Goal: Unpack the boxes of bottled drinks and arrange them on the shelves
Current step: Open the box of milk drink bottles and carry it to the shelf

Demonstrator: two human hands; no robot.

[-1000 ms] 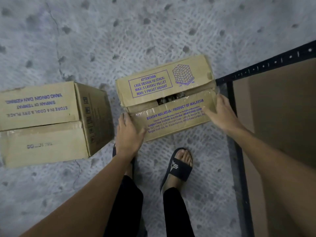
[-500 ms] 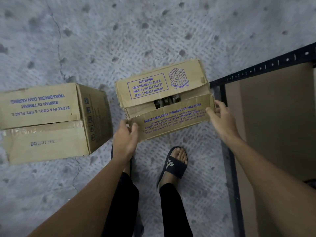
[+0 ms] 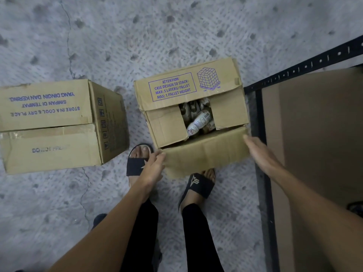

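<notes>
Head view.
- The open box [image 3: 170, 87] sits on the floor [image 3: 176, 26], just ahead of both hands.
- Its near flap [image 3: 206, 154] is folded out toward the person.
- Left hand [image 3: 152, 169]: fingers bent at the flap's left corner, and they appear to pinch the cardboard edge. The thumb is not clearly seen.
- Right hand [image 3: 261, 154]: fingers straight and together, tips touching the flap's right edge. It grasps nothing.
- Bottles [image 3: 198, 122] show just beyond the fingertips, in the gap between the two inner flaps. They lie jumbled, at least one on its side.
- The far flap, beyond the bottles, is down over the top.
- Second box [image 3: 49, 107]: well to the left of the left hand, top closed.
- Shelf [image 3: 314, 134]: directly right of the right hand. Brown board, black frame beside the open box.

Step, by my judgement: opening the first box. No bottle is out yet.

Next move calls for:
- letting go of the near flap;
- spreading the two inner flaps, since the gap looks narrow for a hand;
- gripping one bottle and carrying it right to the shelf.
</notes>
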